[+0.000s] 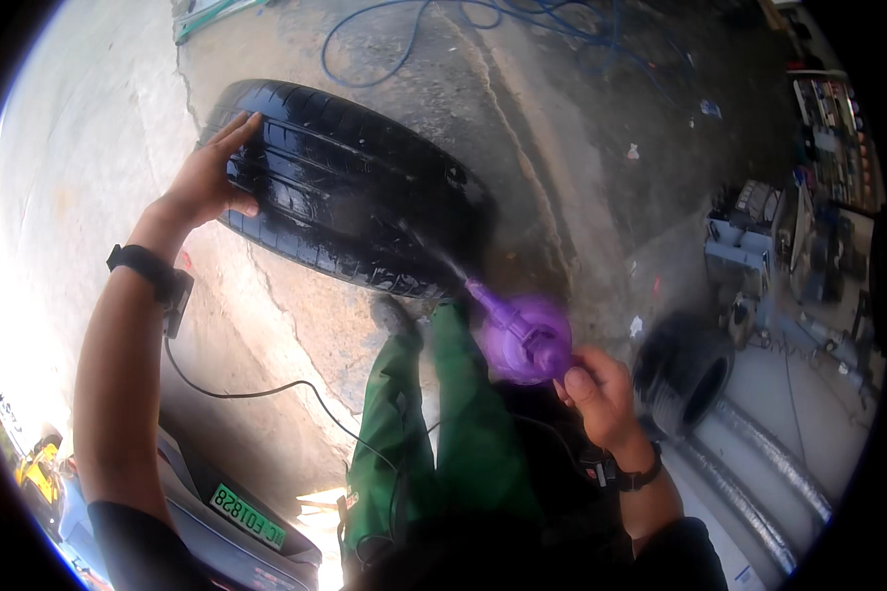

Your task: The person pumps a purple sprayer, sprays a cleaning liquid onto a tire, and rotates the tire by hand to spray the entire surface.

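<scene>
A black car tire (335,177) stands on the concrete floor in front of me, its tread wet and glossy. My left hand (214,172) rests on the tread near its left end, thumb and fingers spread around the rubber and steadying it. In my right hand (601,394) is a purple spray bottle (528,335), held by its rear end, where the fingers are partly hidden. The nozzle points at the lower right part of the tread, and a thin pale jet leaves it toward the rubber. Both wrists wear black straps.
A blue hose (394,71) lies coiled on the floor beyond the tire. To the right are another tire (685,379), silver-wrapped tubes (759,492), a grey machine (744,241) and a rack of small items (838,138). A vehicle with a green plate (248,514) stands at the lower left.
</scene>
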Available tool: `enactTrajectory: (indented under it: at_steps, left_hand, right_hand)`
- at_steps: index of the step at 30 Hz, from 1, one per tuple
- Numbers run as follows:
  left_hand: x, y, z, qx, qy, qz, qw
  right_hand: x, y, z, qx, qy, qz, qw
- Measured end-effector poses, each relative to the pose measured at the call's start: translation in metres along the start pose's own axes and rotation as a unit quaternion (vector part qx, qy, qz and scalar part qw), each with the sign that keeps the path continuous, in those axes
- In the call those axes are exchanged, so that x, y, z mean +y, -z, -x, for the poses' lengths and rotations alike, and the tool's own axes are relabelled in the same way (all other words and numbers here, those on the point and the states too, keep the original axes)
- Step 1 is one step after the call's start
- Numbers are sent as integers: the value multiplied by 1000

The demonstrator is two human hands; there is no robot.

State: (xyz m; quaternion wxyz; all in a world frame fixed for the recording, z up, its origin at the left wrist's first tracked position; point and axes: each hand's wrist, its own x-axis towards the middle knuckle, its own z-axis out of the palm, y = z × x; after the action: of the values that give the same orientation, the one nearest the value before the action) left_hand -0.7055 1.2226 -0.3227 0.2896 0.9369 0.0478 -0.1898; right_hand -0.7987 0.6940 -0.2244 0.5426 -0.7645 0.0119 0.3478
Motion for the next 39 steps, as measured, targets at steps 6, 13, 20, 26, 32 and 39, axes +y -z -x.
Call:
enactTrajectory:
  at_steps: [6, 13, 20, 26, 32, 39]
  left_hand:
    - [-3, -1, 1, 1, 9, -24, 1000]
    - [-6, 1, 0, -9, 10, -8, 1000]
    - [-8, -1, -3, -11, 26, -2, 1000]
    - [-12, -1, -4, -11, 27, -3, 1000]
    - [-17, 0, -2, -6, 11, -12, 1000]
    - [-15, 2, -5, -7, -4, 3, 1000]
  right_hand:
    - [21, 12, 8, -1, -16, -74, 997]
    - [44, 35, 19, 67, -40, -61, 995]
    - [57, 60, 20, 122, -28, -105, 987]
    - [67, 57, 22, 136, -54, -90, 985]
    - [81, 51, 27, 131, -71, -179, 972]
    - [67, 11, 47, -28, -27, 122, 992]
